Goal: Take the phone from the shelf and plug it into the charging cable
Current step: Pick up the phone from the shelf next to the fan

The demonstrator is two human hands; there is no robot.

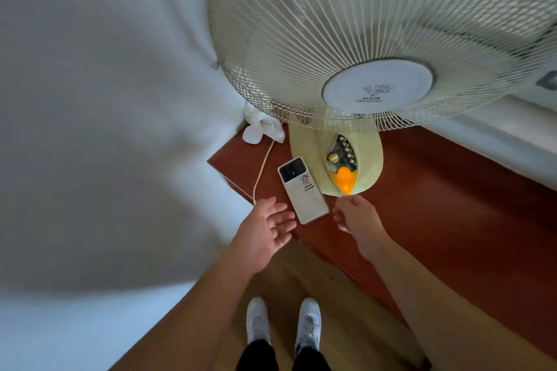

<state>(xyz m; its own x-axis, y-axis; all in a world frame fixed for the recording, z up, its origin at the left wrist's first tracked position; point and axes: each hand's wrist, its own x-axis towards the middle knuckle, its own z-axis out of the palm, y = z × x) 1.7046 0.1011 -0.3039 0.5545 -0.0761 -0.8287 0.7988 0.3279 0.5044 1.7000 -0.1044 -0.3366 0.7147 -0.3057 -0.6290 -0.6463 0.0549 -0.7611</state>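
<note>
The phone (pixel 302 190) is laid face down on the red-brown shelf (pixel 437 190), just beside the fan base (pixel 310 153) — flanked by both hands. The left hand (pixel 265 232) is spread, empty; the right hand (pixel 355 217) is loosely curled, holding nothing. The cable (pixel 261 170) is seen left of the phone.

Pale things on a red-brown shelf

The shelf (pixel 437 190) is a deep reddish brown, and the floor (pixel 331 295) near it a lighter yellowish wood tone. The phone (pixel 303 190) has a white back with a black camera panel at its far end and small dark lettering under it. The cable (pixel 261 170) to its left is off-white, running to a white plug (pixel 260 126). The fan (pixel 376 39) has a white wire grille in a radial pattern, a pale bluish centre disc and a cream base with a glowing orange light (pixel 345 179). The wall (pixel 105 99) at left is plain greyish white. The shoes (pixel 283 322) are white, the trousers (pixel 283 355) black.
</note>
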